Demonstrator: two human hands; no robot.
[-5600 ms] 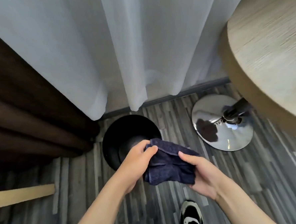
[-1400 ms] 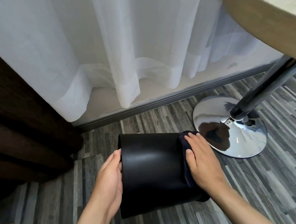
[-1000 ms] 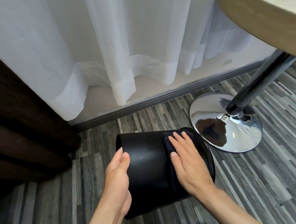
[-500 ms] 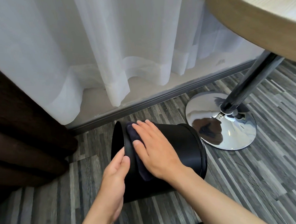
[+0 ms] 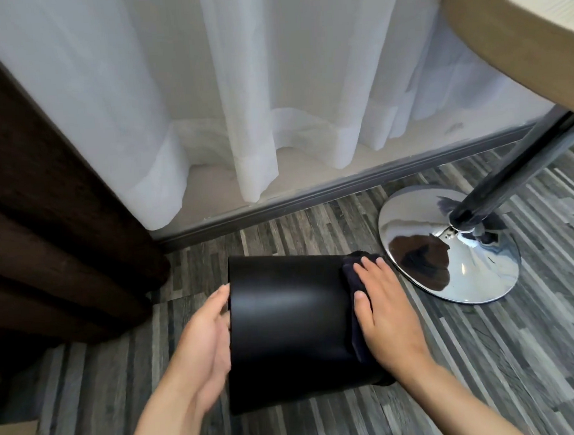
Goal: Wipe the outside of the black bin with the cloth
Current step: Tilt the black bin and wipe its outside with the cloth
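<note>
Head view, my inventory from the remote station, largest first. One white curtain fills 12 o'clock; one dark drape hangs at 9 o'clock. One striped grey floor carries everything. One round surface at 1 o'clock, with one chrome base at 3 o'clock. One black bin lies on its side at centre, long axis running 9 to 3 o'clock, between my two hands. Left hand, open and flat, braces the bin's 9 o'clock end. Right hand, fingers spread, presses one dark cloth against the 3 o'clock end; it grips nothing, only pins the cloth. Right hand is the nearer to the cloth, so I judge the next sweep runs leftward along the axis.
</note>
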